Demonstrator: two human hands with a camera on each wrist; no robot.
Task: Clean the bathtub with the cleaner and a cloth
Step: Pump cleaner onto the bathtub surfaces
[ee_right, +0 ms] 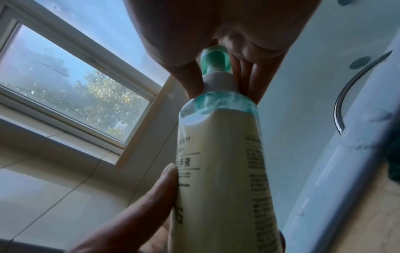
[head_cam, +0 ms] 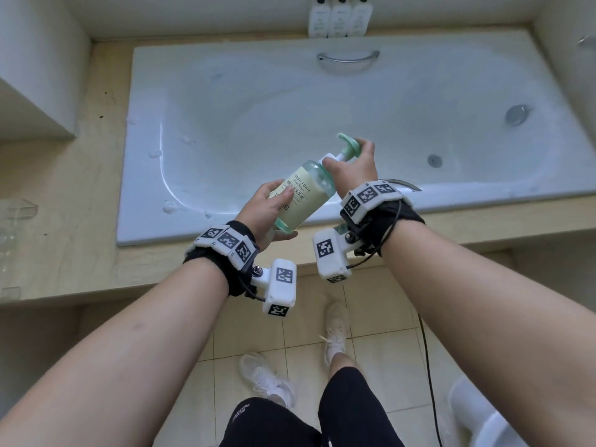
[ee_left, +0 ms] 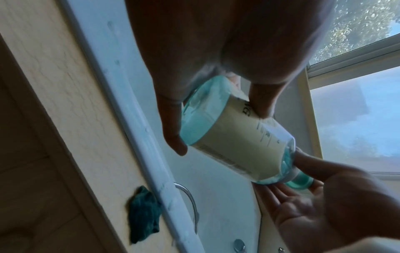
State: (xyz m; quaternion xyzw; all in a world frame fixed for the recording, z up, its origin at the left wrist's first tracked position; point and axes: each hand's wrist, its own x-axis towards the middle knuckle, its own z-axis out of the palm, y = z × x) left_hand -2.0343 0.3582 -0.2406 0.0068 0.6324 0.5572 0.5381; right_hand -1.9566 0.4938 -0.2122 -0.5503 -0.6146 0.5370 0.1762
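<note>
Fingers of left hand curl round lower body of cleaner bottle; right hand grips pump neck, fingers on green pump head. We hold bottle tilted over bathtub near its front rim. Label reads "FRESH FOAM"; smaller print below too blurred to read, large letters half hidden under fingers. Dark green cloth lies on tub surround beside rim, near grab handle. Three white bottles at far edge, tops cut off, labels unreadable.

bottle label: "FRESH FOAM" on top, Chinese characters beneath, partly legible; large "G" near the base
label, right wrist view: "…AM", "手液", small print unreadable
wall bottles: labels too small to read
wrist markers: black-and-white square codes, no text
</note>
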